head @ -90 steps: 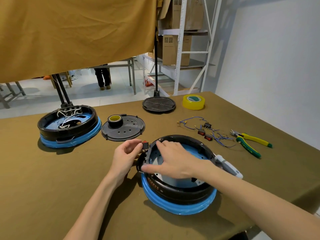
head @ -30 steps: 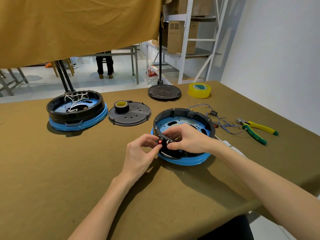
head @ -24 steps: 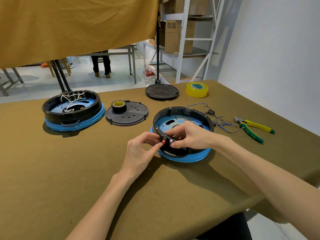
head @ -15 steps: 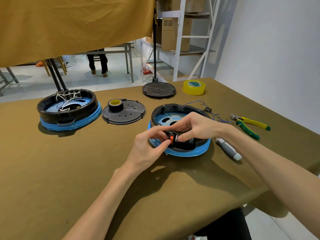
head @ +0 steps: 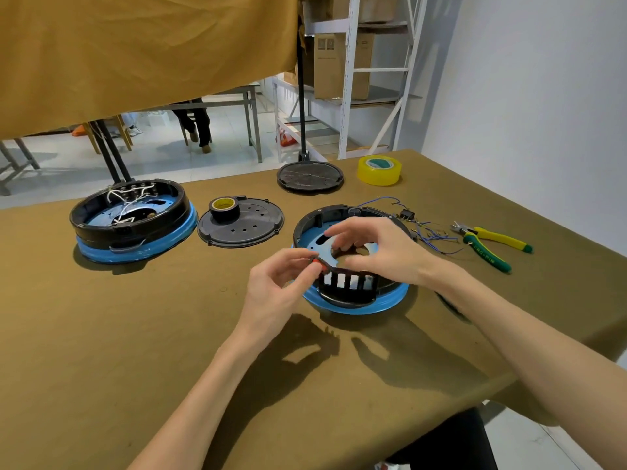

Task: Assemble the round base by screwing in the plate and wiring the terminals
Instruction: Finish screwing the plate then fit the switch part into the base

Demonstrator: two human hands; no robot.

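A round black base with a blue rim point(head: 353, 301) stands in front of me, its near wall showing a row of empty rectangular slots. My left hand point(head: 281, 290) pinches a small red switch point(head: 316, 262) at the left end of that slotted wall. My right hand point(head: 380, 249) reaches over the base with fingers curled above its blue inner plate point(head: 314, 240); whether it grips anything is hidden. Loose blue wires with switches point(head: 425, 228) lie right of the base.
A second wired base point(head: 135, 222) sits at the left. A black perforated cover point(head: 251, 227) carries a tape roll point(head: 224, 208). A lamp stand foot point(head: 310, 176), yellow tape point(head: 379, 170) and green-yellow pliers point(head: 492, 244) lie behind and right. The table edge runs close on the right.
The base has been turned so its slotted wall faces me. My left hand lifted the red switch to the wall's top left. My right hand rose over the base's inside.
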